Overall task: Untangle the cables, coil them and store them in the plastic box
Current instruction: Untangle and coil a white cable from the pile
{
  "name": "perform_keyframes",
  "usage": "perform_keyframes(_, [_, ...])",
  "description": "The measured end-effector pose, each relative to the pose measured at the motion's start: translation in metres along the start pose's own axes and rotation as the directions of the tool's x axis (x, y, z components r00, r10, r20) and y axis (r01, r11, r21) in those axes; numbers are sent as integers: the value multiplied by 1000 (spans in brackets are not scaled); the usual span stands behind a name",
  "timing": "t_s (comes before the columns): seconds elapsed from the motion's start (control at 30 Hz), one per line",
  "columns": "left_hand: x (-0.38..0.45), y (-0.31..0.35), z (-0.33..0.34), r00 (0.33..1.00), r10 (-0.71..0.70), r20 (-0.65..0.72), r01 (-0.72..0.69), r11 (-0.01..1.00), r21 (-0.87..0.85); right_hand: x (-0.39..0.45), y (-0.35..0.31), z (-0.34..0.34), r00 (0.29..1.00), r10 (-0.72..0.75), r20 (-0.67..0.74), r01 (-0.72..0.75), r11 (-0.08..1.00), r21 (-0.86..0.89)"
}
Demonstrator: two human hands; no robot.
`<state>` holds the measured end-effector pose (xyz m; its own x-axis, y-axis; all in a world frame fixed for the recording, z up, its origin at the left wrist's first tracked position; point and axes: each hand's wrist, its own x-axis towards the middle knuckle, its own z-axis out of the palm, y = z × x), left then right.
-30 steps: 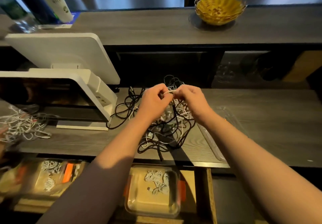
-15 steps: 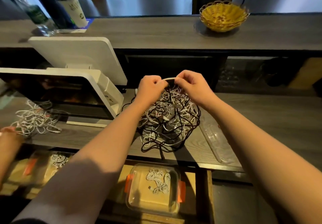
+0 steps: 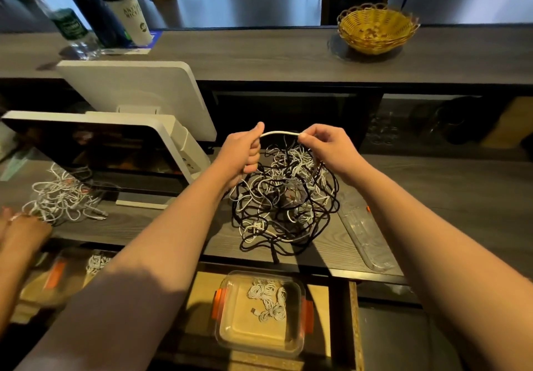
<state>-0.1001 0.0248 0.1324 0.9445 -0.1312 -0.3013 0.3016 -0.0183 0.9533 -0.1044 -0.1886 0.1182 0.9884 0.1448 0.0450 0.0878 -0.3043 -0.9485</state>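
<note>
Head view: both hands pinched one white cable above a tangle.
Left hand (image 3: 241, 154) gripped the white cable (image 3: 279, 133) in curled fingers; right hand (image 3: 326, 147) pinched its other end. Below hung the tangle of cables (image 3: 284, 197), on the counter (image 3: 432, 194). Beneath the counter's edge, a plastic box (image 3: 261, 336) held coiled white cables (image 3: 268, 298).

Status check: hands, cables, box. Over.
Left hand and right hand grip a white cable, lifted above tangle. Plastic box open below, coils inside. Black cables entwined.
</note>
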Motion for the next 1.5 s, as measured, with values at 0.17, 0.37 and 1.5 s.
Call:
perform_keyframes(0.17, [-13,7,-6,973,96,-212,-168,921,-352,-6,3,15,996,64,68,-66,997,30])
perform_keyframes(0.37, [-21,24,-22,924,107,-367,-273,858,-436,-10,26,25,991,136,20,-136,990,38])
perform_keyframes(1.5, [-24,18,-21,929,344,-140,-307,923,232,10,-10,52,996,41,80,-43,999,27])
